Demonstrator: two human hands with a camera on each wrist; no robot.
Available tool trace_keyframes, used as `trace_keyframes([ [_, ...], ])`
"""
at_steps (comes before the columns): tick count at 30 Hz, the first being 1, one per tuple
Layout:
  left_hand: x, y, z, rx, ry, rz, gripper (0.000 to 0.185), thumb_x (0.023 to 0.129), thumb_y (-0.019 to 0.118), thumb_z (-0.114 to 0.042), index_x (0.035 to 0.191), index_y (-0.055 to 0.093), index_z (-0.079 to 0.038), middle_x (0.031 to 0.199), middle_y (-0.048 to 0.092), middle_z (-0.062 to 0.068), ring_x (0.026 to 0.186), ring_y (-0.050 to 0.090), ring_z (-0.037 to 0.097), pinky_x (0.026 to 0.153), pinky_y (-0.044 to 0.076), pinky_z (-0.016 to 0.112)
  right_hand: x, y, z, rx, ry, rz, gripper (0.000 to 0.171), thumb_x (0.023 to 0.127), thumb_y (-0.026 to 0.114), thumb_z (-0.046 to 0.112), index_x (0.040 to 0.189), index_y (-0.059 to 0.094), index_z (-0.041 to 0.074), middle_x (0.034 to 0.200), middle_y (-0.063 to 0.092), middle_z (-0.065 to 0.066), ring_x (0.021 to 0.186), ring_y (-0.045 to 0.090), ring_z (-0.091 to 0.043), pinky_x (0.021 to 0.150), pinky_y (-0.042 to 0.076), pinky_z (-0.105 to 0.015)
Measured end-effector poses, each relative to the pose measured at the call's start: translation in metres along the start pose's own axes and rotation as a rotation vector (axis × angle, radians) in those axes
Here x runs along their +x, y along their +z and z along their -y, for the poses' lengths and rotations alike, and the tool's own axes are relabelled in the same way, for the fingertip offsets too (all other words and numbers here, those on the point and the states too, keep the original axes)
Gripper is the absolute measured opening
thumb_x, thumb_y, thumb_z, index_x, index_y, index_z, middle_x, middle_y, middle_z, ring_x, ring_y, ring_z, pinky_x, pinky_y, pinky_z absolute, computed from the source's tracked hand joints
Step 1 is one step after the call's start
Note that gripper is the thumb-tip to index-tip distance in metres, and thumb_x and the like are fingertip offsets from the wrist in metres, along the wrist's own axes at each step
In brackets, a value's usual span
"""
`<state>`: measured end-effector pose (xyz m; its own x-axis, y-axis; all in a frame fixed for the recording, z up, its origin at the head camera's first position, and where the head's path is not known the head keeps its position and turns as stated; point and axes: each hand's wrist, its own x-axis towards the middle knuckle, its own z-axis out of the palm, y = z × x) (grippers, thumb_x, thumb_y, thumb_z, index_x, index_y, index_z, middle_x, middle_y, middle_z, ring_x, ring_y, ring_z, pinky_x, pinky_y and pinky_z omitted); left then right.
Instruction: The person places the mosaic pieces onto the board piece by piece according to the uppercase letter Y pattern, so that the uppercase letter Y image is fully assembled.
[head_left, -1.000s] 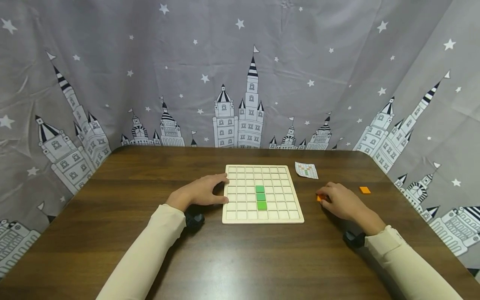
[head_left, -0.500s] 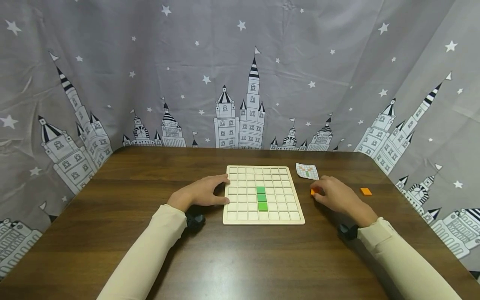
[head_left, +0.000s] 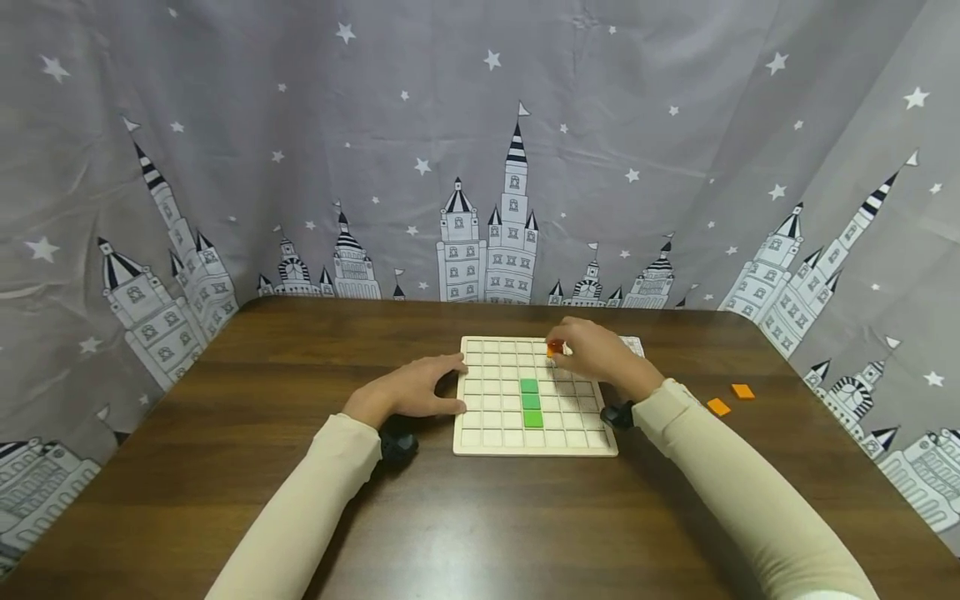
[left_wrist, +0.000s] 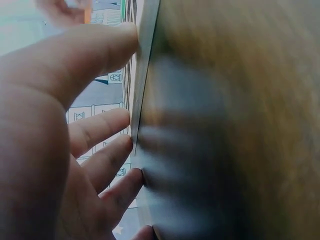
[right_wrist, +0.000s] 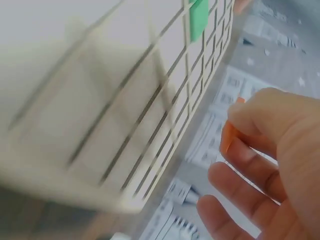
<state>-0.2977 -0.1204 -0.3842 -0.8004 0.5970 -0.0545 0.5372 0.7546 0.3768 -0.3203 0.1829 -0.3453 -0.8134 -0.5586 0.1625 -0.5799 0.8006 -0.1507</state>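
A pale wooden grid board point(head_left: 487, 437) lies on the dark wooden table, with three green tiles point(head_left: 531, 403) in a column near its middle. My left hand point(head_left: 420, 387) rests flat against the board's left edge point(left_wrist: 142, 100), fingers straight. My right hand point(head_left: 596, 350) hovers over the board's far right part and pinches a small orange tile point(head_left: 553, 349) between thumb and fingers; the same orange tile point(right_wrist: 229, 135) shows in the right wrist view, above the grid board point(right_wrist: 150, 100).
Two loose orange tiles point(head_left: 718, 407) point(head_left: 743, 391) lie on the table to the right of the board. A small pattern card point(head_left: 633, 342) lies behind my right hand, mostly hidden. A grey star-and-castle curtain point(head_left: 480, 167) closes in the table on three sides.
My right hand has lifted an orange tile from the table at the right and carried it left over the board's far part. The left hand has stayed at the board's edge.
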Motion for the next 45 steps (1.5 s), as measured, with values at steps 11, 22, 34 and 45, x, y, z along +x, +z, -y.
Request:
trace_keyframes([
  [11, 0.007, 0.005, -0.004, 0.006, -0.023, 0.010, 0.066, 0.080, 0.061, -0.052, 0.135, 0.043, -0.020, 0.150, 0.029, 0.003, 0.137, 0.028, 0.021, 0.112, 0.023, 0.047, 0.056, 0.022, 0.035, -0.009, -0.047, 0.095, 0.025, 0.084, 0.065, 0.024, 0.105, 0.067, 0.013, 0.101, 0.061, -0.001, 0.090, 0.056, -0.015, 0.077, 0.050, -0.033],
  [22, 0.012, 0.001, -0.010, 0.022, 0.011, 0.001, 0.064, 0.080, 0.062, -0.049, 0.134, 0.044, -0.018, 0.149, 0.031, 0.005, 0.137, 0.029, 0.022, 0.111, 0.024, 0.049, 0.066, 0.032, 0.043, -0.008, 0.016, 0.174, 0.021, 0.085, 0.064, 0.021, 0.105, 0.069, 0.018, 0.108, 0.065, 0.002, 0.099, 0.060, -0.014, 0.084, 0.051, -0.031],
  [34, 0.005, -0.004, -0.004, 0.005, -0.022, 0.011, 0.063, 0.081, 0.062, -0.047, 0.134, 0.043, -0.019, 0.149, 0.030, 0.006, 0.138, 0.027, 0.023, 0.111, 0.021, 0.052, 0.080, 0.035, 0.051, -0.027, 0.117, 0.226, 0.018, 0.085, 0.064, 0.027, 0.102, 0.070, 0.028, 0.113, 0.065, 0.010, 0.102, 0.060, -0.012, 0.079, 0.053, -0.037],
  [45, -0.001, -0.001, 0.002, -0.012, -0.045, 0.022, 0.065, 0.080, 0.061, -0.049, 0.135, 0.042, -0.020, 0.150, 0.029, 0.005, 0.138, 0.027, 0.023, 0.111, 0.021, 0.053, 0.071, 0.023, 0.053, -0.007, -0.038, 0.210, 0.035, 0.088, 0.060, 0.021, 0.122, 0.058, 0.014, 0.114, 0.060, -0.005, 0.102, 0.058, -0.019, 0.086, 0.049, -0.034],
])
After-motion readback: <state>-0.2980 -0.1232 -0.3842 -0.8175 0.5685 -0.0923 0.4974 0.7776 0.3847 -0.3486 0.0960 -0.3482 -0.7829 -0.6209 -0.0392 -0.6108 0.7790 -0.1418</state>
